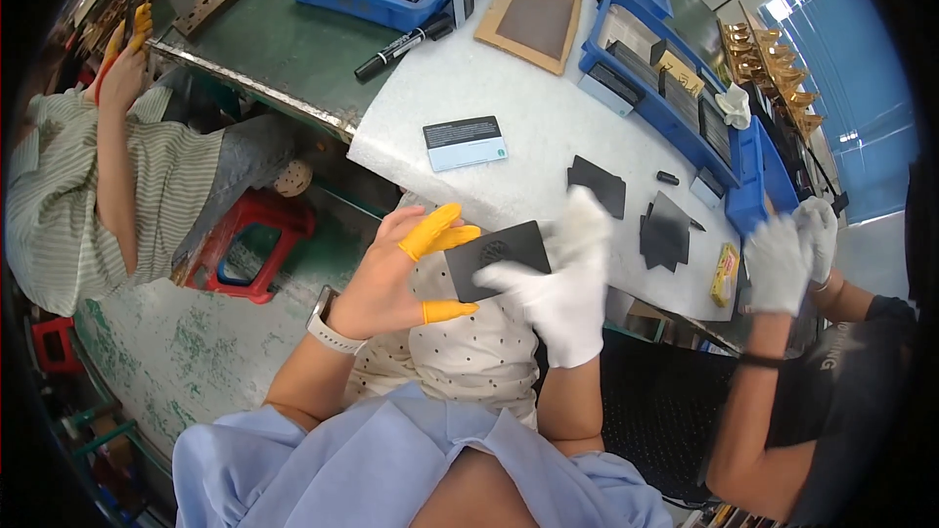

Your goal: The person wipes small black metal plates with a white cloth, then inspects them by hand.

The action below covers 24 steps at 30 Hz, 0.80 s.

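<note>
A thin black card point(518, 242) with a round raised emblem is up in front of my lap. My left hand point(399, 269), with yellow finger cots on thumb and fingertips, grips it by its left end, a finger at the upper edge and the thumb at the lower. From the other side, my white-gloved right hand point(567, 284) holds the card, its thumb across the face; its fingers are blurred by motion. On the white padded table sheet point(391, 152) beyond lies a black and light-blue printed card point(466, 144). Black cards point(599, 186) and another loose pile point(666, 232) lie to the right.
Blue trays hold dark cards at the back point(362, 2) and right point(675, 78). A marker point(403, 47) and framed panel point(530, 17) lie on the table. Co-workers sit at left point(117, 176) and right, the right one's gloved hands point(782, 259) near the table. A red stool point(256, 244) stands left.
</note>
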Motion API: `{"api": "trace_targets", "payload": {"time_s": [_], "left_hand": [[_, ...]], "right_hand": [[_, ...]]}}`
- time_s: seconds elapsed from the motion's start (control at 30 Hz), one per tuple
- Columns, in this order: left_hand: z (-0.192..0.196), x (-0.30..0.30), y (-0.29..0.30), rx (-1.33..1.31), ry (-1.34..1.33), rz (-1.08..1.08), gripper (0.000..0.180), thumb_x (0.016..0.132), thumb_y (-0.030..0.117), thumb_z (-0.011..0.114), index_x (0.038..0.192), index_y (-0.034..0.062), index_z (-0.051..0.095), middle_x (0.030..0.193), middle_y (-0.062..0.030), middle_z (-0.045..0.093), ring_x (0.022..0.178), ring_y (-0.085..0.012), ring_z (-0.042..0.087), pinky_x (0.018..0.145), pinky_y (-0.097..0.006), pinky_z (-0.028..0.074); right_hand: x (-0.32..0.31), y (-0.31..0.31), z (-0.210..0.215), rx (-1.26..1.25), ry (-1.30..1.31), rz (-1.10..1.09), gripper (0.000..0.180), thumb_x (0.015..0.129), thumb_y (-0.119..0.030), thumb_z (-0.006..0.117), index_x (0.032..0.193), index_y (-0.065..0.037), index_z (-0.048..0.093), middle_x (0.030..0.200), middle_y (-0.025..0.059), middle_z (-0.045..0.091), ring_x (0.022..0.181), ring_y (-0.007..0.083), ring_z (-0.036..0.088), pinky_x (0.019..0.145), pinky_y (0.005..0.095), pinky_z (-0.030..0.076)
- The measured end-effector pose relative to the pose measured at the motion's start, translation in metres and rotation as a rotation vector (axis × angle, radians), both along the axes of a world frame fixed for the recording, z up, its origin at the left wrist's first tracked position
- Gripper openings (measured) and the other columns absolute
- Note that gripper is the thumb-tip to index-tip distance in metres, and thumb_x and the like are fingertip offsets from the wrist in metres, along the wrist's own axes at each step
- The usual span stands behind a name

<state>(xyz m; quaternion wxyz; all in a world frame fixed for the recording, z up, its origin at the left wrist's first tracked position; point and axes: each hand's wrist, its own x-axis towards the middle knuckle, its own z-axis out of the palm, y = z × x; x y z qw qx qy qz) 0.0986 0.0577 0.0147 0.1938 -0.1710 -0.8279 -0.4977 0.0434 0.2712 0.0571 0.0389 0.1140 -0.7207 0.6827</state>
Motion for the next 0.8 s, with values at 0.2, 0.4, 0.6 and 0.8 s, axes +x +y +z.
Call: {"api": "trace_targets", "payload": {"time_s": [0.2, 0.4, 0.6, 0.8], "left_hand": [[-0.002, 0.005, -0.003, 0.008, -0.026, -0.030, 0.101, 0.070, 0.029, 0.099, 0.154, 0.0010, 0.050, 0.134, -0.0095, 0.073, 0.134, -0.0301, 0.057, 0.121, -0.045, 0.035], [0.000, -0.002, 0.002, -0.014, -0.031, -0.071, 0.102, 0.070, 0.028, 0.099, 0.155, 0.0022, 0.049, 0.132, -0.0094, 0.074, 0.134, -0.0283, 0.059, 0.123, -0.044, 0.033], [-0.001, 0.000, 0.001, 0.009, -0.085, -0.060, 0.102, 0.070, 0.028, 0.099, 0.155, 0.0032, 0.048, 0.132, -0.0096, 0.075, 0.132, -0.0278, 0.061, 0.122, -0.044, 0.032], [0.002, -0.004, 0.003, 0.021, -0.033, -0.017, 0.099, 0.070, 0.026, 0.098, 0.154, 0.0035, 0.049, 0.132, -0.0091, 0.075, 0.130, -0.0283, 0.060, 0.121, -0.046, 0.033]], "right_hand": [[-0.043, 0.016, 0.000, -0.039, -0.249, -0.232, 0.049, 0.101, 0.002, 0.071, 0.146, 0.003, 0.050, 0.138, 0.0086, 0.062, 0.122, 0.0188, 0.063, 0.107, 0.0322, 0.051], [-0.010, 0.006, 0.021, 0.288, -0.059, 0.180, 0.070, 0.089, -0.005, 0.087, 0.145, 0.007, 0.048, 0.141, 0.0150, 0.059, 0.126, 0.0190, 0.060, 0.107, 0.0349, 0.051], [-0.040, 0.030, 0.002, -0.025, -0.186, -0.240, 0.049, 0.103, -0.005, 0.071, 0.148, -0.001, 0.051, 0.134, 0.0071, 0.067, 0.105, 0.0115, 0.066, 0.086, 0.0261, 0.056], [-0.027, 0.040, 0.011, 0.012, -0.170, -0.256, 0.043, 0.105, -0.002, 0.066, 0.146, -0.002, 0.053, 0.119, 0.0053, 0.069, 0.081, 0.0042, 0.063, 0.056, 0.0175, 0.046]]}}
